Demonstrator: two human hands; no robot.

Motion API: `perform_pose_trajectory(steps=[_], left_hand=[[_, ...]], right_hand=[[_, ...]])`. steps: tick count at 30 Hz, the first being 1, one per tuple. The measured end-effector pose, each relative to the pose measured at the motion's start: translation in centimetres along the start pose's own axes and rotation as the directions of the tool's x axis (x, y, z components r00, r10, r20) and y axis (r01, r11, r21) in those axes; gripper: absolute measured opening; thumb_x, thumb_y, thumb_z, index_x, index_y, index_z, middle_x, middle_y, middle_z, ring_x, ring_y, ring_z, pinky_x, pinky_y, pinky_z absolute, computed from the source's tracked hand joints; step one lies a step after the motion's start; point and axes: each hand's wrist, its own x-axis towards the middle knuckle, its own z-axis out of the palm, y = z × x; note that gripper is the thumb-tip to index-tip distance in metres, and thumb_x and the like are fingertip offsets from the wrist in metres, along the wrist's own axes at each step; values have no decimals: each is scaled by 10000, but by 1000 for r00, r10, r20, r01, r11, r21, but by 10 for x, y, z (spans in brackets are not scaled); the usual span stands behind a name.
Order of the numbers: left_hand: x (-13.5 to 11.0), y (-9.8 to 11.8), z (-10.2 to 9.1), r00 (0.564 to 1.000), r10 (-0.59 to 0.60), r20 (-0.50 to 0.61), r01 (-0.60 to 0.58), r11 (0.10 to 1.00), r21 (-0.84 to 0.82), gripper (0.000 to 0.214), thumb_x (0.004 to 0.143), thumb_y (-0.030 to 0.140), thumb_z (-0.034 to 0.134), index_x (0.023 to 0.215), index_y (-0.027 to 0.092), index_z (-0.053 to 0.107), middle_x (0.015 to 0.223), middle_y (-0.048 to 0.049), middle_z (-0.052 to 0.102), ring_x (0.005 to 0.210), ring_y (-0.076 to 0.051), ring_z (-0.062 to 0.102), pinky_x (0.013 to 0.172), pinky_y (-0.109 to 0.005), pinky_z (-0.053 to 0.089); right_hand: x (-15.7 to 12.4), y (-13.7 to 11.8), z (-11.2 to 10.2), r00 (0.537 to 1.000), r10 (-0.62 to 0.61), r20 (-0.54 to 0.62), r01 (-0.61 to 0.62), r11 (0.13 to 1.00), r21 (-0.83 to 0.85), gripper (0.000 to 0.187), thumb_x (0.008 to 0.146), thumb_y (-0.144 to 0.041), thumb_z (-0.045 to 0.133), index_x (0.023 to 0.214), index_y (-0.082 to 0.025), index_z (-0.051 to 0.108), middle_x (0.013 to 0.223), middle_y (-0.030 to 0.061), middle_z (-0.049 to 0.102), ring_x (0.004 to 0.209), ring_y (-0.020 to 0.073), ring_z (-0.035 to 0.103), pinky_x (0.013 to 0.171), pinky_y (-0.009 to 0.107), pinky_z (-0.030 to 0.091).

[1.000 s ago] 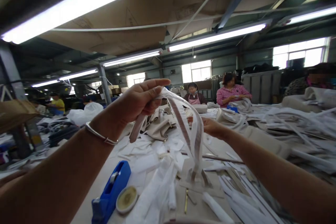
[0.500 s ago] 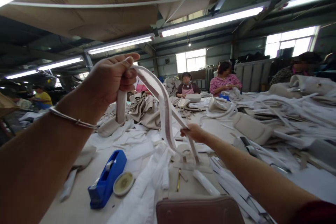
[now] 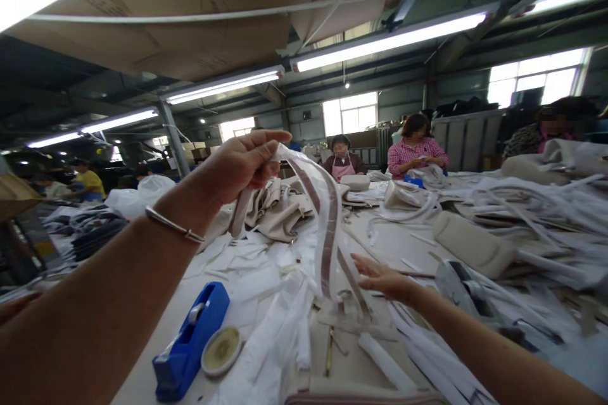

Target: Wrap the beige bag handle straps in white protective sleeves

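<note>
My left hand is raised at centre left, its fingers closed on a long strap. The strap is brownish with whitish, see-through wrapping. One end hangs below the hand; the rest loops down to the right toward a beige bag at the bottom edge. My right hand is beside the strap's lower run, fingers stretched apart and holding nothing. Whether its fingertips touch the strap I cannot tell. On the bag's top lies a thin gold-coloured metal piece, near a white-wrapped roll.
A blue tape dispenser and a round shallow dish stand at the lower left. Beige bag pieces and white wrapping strips cover much of the table. A grey device is at the right. Several people sit beyond, including one in a checked shirt.
My right hand has let go of the strap and its fingers have spread. My left hand, still gripping the strap, has shifted right and slightly down in view.
</note>
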Motion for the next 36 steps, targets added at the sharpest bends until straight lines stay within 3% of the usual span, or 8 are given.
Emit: perform_pose_trajectory(steps=[5,8,11,14,18,23,30,36], left_hand=[[-28,25,5,937,-158,313,23,918,395,514,916,325,592,1409,209,504,586,50,521,467,-87,450,443,-200,344],[-48,48,16,876,-218,430,-104,785,611,549,906,296,589,1438,229,473,697,10,637,580,-128,570,555,-239,441],[-66,64,26,918,-212,334,-102,690,717,485,893,267,584,1363,156,526,751,-33,682,649,-156,617,590,-248,451],[-84,67,30,951,-265,161,81,714,696,376,911,296,553,1251,134,553,672,-9,657,541,-132,563,500,-230,405],[-117,53,16,875,-452,173,362,849,384,313,922,451,547,1058,172,582,688,-6,676,499,-122,562,466,-226,447],[-155,23,-7,756,-585,292,579,807,118,430,811,563,670,883,139,660,744,-81,732,573,-174,662,514,-289,544],[-165,20,7,771,-578,268,605,795,-27,472,749,546,738,884,97,687,768,-119,746,625,-202,691,599,-333,546],[-161,16,17,785,-580,217,594,804,1,483,713,568,746,814,101,677,688,-89,720,535,-176,641,548,-328,514]], right_hand=[[15,-155,-48,921,-360,-147,389,872,299,880,804,-639,645,1535,-306,286,1580,128,374,1448,308,344,1152,558,278],[9,-238,-35,841,-538,-54,541,835,104,991,715,-536,799,1535,-347,275,1582,101,373,1459,314,317,1156,567,263],[2,-277,4,815,-576,-61,565,814,-136,1129,667,-353,855,1568,-286,178,1530,137,439,1373,329,446,1109,538,367],[-1,-278,41,778,-582,-236,482,795,-368,765,758,-171,690,1468,-196,407,1315,149,633,1184,317,605,994,491,482],[-1,-264,51,710,-674,-203,454,659,-600,387,804,-70,483,1130,-183,658,989,109,741,941,266,698,841,398,556],[-5,-265,33,642,-743,-191,350,505,-789,452,778,-21,470,1166,-179,641,1093,130,738,977,254,699,866,392,564],[-12,-264,39,681,-728,-71,333,396,-856,505,765,25,432,1191,-148,640,1016,131,742,894,265,713,797,390,580],[-16,-262,42,624,-777,-81,424,424,-800,591,781,-11,454,1349,-158,530,1153,132,727,999,259,708,844,374,570]])
